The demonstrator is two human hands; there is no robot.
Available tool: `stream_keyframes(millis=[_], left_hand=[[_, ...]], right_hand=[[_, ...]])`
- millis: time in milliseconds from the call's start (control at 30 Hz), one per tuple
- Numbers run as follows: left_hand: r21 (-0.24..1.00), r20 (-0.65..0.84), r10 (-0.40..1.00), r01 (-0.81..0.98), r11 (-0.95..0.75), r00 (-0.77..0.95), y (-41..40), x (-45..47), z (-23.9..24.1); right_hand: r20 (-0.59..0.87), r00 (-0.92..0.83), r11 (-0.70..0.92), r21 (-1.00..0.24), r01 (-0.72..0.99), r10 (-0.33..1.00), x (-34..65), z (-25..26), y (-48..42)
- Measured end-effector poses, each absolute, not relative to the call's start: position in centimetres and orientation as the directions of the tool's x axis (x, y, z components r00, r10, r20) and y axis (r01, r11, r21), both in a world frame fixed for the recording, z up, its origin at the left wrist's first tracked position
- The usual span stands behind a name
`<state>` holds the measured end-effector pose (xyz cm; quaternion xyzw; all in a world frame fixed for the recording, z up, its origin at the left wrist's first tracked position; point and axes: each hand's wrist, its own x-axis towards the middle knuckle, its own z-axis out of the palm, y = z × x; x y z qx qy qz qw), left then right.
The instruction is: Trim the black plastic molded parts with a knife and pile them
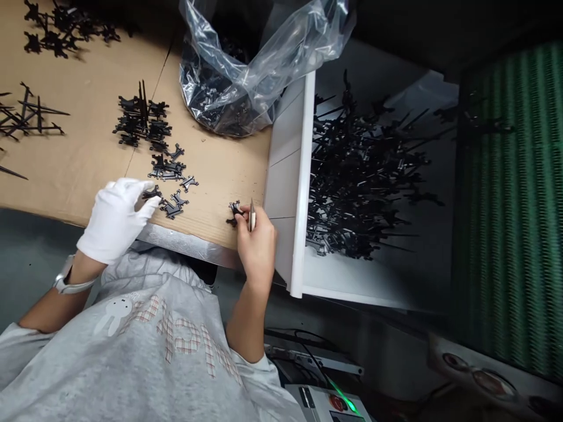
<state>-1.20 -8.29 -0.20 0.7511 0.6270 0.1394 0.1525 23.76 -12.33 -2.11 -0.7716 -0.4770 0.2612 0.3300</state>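
Note:
My left hand (116, 220), in a white glove, has its thumb and forefinger around a small black plastic part (152, 193) at the table's near edge. Several similar black parts (172, 208) lie just right of those fingertips. My bare right hand (257, 240) is closed around a small knife (252, 215), its pointed blade upward. The same hand's thumb and fingers press on another black plastic part (234, 212) at the table surface. The exact grip under the right fingers is hidden.
Beyond the hands stands a clear plastic bag (237, 88) of black parts. To the right, a white bin (302, 193) holds a heap of black mouldings (360, 176). More clusters (143, 120) lie on the cardboard-covered table (92, 152). A green ribbed belt (514, 205) is far right.

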Motion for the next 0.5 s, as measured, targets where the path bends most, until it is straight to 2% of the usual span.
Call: stream_keyframes(millis=[100, 233, 300, 400, 500], left_hand=[[0.256, -0.051, 0.969, 0.941, -0.22, 0.241, -7.5, 0.4, 0.1], [0.062, -0.228, 0.926, 0.954, -0.295, 0.301, -6.0, 3.5, 0.6], [0.031, -0.281, 0.91, 0.95, -0.309, 0.305, -5.2, 4.2, 0.8], [0.05, -0.335, 0.88, 0.939, -0.339, 0.336, -4.4, 4.2, 0.9], [0.071, -0.305, 0.878, 0.928, -0.365, 0.368, -4.2, 3.6, 0.8]], right_hand=[[-0.053, 0.442, -0.346, -0.71, 0.614, 0.895, 23.4, -2.4, -12.2], [-0.005, 0.433, -0.329, -0.657, 0.678, 0.901, 23.0, -1.9, -13.0], [0.024, 0.417, -0.295, -0.67, 0.681, 0.909, 23.0, -1.6, -13.4], [0.066, 0.408, -0.247, -0.704, 0.666, 0.911, 22.9, -1.3, -13.7], [0.081, 0.386, -0.211, -0.727, 0.653, 0.919, 22.6, -1.3, -13.7]])
